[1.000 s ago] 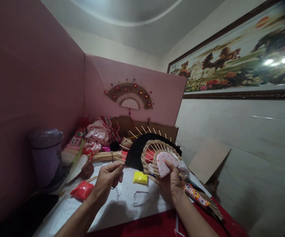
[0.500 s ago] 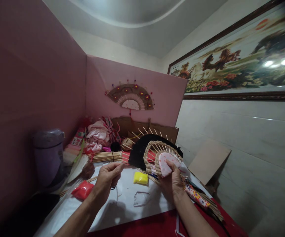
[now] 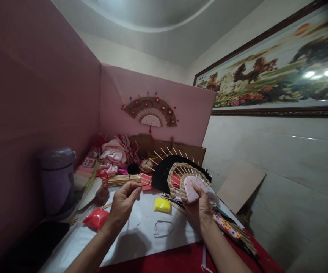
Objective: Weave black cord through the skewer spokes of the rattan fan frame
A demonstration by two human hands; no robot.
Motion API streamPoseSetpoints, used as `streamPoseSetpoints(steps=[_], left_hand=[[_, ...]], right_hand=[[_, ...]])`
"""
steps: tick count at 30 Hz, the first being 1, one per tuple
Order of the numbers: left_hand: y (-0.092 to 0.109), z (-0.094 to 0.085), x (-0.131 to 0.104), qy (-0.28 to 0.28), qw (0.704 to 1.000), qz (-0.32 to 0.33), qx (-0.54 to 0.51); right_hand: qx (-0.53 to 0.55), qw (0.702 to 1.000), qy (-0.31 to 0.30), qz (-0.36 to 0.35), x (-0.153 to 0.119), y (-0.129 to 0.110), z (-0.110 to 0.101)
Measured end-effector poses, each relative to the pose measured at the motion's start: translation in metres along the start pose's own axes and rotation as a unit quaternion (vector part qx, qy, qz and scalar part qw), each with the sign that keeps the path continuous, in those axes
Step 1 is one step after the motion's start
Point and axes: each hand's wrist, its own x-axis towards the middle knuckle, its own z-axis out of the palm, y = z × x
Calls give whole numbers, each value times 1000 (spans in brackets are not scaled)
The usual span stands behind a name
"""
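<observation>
My right hand (image 3: 200,203) grips a half-round fan (image 3: 160,172) by its pale dotted centre piece, thumb on top. The fan has a black band, braided tan cord and thin sticks poking out past its edge. Left of the fan, my left hand (image 3: 128,195) is pinched, with a thin dark strand running from the fingertips toward the fan's left edge. Below the fan, a yellow packet (image 3: 162,205) lies on the white sheet (image 3: 135,242).
A red packet (image 3: 96,218) and a lidded purple container (image 3: 58,185) are at the left. Behind lie bundled sticks (image 3: 121,180) and pink cloth (image 3: 114,152). A finished fan (image 3: 152,112) hangs on the pink panel. Patterned material (image 3: 226,224) lies right.
The fan has shifted slightly right, and the gap between my left fingertips and its edge has widened. The dark loop below my left hand no longer shows.
</observation>
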Motion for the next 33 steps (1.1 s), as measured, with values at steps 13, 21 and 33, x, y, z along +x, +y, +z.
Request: streamPoseSetpoints(steps=[13,21,33], left_hand=[[3,-2,0,8,1000,-24,5],[1,-4,0,11,1000,-21,-14],[-5,-7,2,35,994,47,92]], right_hand=[[-6,1000,-14,14,0,0,0],[-36,999,3,-1,3,1,-2],[-37,997,20,-67,17,3,-14]])
